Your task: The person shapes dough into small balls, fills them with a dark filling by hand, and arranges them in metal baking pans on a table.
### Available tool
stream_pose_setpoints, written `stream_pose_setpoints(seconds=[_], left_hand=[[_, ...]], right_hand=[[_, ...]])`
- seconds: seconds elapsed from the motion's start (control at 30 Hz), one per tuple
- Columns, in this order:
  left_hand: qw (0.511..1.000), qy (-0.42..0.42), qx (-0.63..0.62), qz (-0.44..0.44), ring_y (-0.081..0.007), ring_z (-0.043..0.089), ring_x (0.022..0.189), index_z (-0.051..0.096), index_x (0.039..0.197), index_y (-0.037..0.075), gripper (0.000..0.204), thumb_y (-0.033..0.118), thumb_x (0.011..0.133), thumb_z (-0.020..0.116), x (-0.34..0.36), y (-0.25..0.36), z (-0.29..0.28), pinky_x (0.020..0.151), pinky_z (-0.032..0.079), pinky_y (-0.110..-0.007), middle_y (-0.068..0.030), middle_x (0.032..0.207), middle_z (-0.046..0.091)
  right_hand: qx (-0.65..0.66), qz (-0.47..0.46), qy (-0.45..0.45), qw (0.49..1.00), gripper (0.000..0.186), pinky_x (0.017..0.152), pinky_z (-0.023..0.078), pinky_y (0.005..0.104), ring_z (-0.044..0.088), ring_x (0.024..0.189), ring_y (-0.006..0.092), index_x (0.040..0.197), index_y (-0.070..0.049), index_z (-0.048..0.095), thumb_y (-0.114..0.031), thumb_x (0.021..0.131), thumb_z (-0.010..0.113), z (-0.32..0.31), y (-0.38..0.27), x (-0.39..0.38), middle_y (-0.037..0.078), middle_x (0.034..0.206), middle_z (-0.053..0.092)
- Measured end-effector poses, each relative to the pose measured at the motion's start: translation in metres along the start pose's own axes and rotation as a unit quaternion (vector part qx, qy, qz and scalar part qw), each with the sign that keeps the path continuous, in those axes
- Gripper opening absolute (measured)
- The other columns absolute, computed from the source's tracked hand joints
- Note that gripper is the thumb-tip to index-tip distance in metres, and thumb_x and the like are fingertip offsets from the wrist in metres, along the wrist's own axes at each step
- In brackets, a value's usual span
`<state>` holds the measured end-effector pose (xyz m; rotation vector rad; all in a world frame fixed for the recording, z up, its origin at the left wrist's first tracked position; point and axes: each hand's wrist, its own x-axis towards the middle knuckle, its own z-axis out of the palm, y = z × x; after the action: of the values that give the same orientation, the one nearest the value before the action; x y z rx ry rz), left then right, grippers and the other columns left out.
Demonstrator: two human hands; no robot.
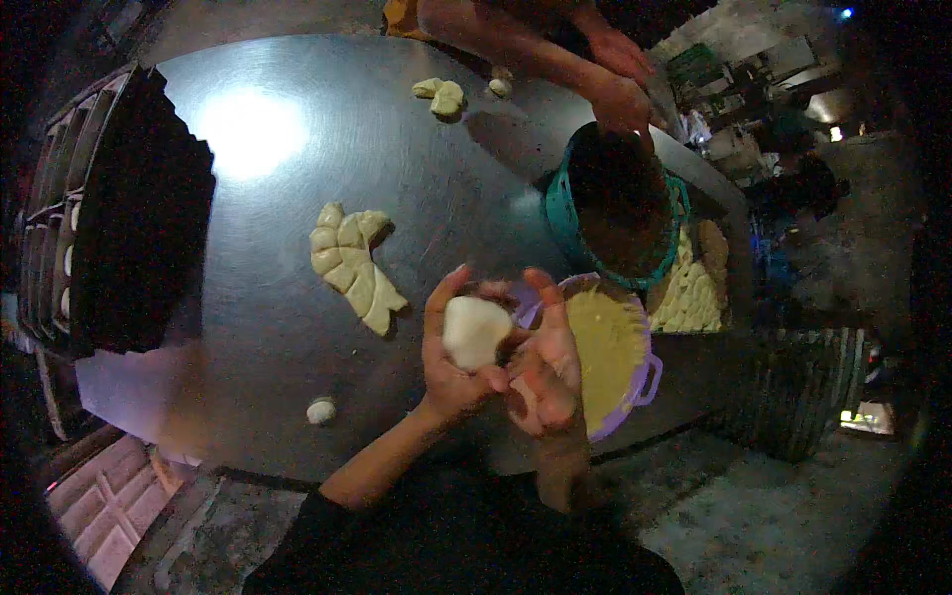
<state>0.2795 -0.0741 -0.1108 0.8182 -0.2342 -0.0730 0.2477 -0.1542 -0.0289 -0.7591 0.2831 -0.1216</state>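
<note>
Metal tabletop is stretching beyond and to the left of the purple basin. Dark stacked trays are standing at the far left of the basin, across the tabletop. Beyond the basin, a co-worker's hand is hanging over the rim of a teal basket; I cannot tell whether it is gripping anything. The teal basket is sitting just beyond the basin, which is holding a yellow mass. Pale dough pieces are lying heaped to the basin's right and slightly beyond. A scored dough strip is curving well to its left. Left of the basin, the left hand is cupping a pale dough round, fingers and thumb wrapping its edge. The right hand is hanging between that round and the basin, fingers raised; I cannot tell whether it is grasping anything. Far beyond the basin, leftward, a dough lump is resting near a small ball. Another small ball is lying well left of the basin.
</note>
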Motion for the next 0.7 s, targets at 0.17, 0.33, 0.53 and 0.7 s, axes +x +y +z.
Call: stream_pose_setpoints(seconds=[0.17,0.33,0.53,0.7], left_hand=[[0.99,-0.018,0.081,-0.114,-0.0178,0.053,0.108,0.031,0.144,0.005,0.079,0.012,0.081,0.078,0.006,-0.014,-0.01,0.094,0.044,-0.033,-0.0095,0.121,0.049],[0.975,-0.049,0.135,-0.171,-0.0122,0.054,0.094,0.048,0.131,0.002,0.044,0.0,0.089,0.062,-0.001,-0.004,-0.01,0.09,0.045,-0.028,-0.004,0.098,0.055],[0.975,-0.005,0.071,-0.211,-0.0097,0.052,0.09,0.051,0.127,0.003,0.036,0.003,0.092,0.06,-0.014,0.015,-0.011,0.085,0.044,-0.025,-0.0014,0.094,0.053],[0.972,-0.055,0.075,-0.215,-0.0101,0.052,0.09,0.048,0.13,0.003,0.036,0.008,0.095,0.057,-0.033,0.024,0.011,0.085,0.046,-0.025,-0.0016,0.095,0.053]], right_hand=[[-0.578,-0.2,0.136,0.779,0.027,0.086,0.053,0.0327,0.065,0.098,0.0199,0.121,-0.002,0.061,-0.01,0.095,0.058,-0.098,-0.074,0.081,0.013,0.109,0.068],[-0.813,0.035,0.06,0.579,0.055,0.098,0.046,0.0357,0.062,0.11,0.0332,0.131,-0.004,0.057,-0.044,0.103,0.032,-0.196,-0.111,0.142,0.014,0.121,0.065],[-0.653,0.064,0.021,0.754,0.071,0.099,0.041,0.0358,0.059,0.112,0.0297,0.135,-0.005,0.052,-0.057,0.101,0.019,-0.229,-0.107,0.142,0.014,0.121,0.064],[-0.458,-0.031,0.109,0.882,0.053,0.09,0.045,0.0319,0.06,0.098,0.0185,0.13,-0.002,0.056,-0.045,0.102,0.042,-0.197,-0.112,0.08,0.012,0.106,0.066]])
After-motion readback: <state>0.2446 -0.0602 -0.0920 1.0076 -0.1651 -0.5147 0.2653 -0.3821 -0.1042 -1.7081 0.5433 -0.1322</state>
